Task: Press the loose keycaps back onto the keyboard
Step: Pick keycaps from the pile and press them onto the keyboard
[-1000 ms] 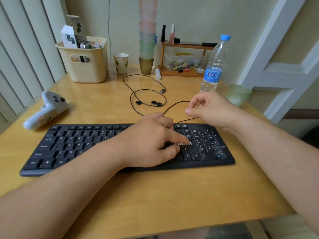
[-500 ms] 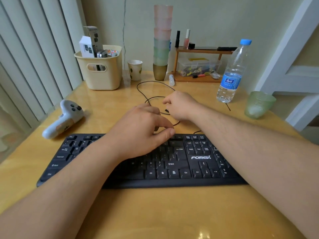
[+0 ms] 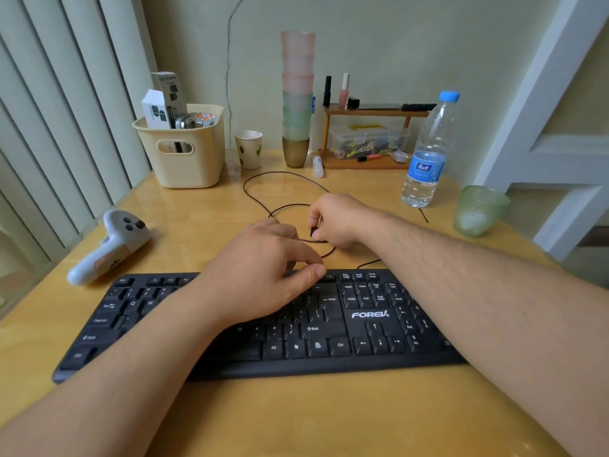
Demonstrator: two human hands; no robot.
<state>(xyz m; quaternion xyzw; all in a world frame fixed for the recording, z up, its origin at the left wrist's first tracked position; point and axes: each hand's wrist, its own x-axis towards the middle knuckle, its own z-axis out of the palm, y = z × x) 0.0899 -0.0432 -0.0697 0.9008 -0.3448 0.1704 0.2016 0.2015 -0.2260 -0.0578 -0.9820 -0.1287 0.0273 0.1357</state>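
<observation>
In the head view the right hand (image 3: 333, 222) pinches a small black loose keycap (image 3: 313, 231) behind the black plastic keyboard (image 3: 365, 328) on the yellow wooden desk. The left hand (image 3: 260, 275), fingers curled and seemingly holding nothing, rests over the top rows, so at least this cap looks unseated

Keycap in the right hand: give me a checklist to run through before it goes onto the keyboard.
1. Right hand pinches a small black keycap: ok.
2. Keycap over its slot: not ok, it is behind the keyboard, above the cable.
3. Empty slot in sight: cannot tell, the left hand covers the middle keys.
4. Left hand out of the way: not ok, it rests over the top rows.
5. Keycap turned the right way: cannot tell, too small.
</observation>
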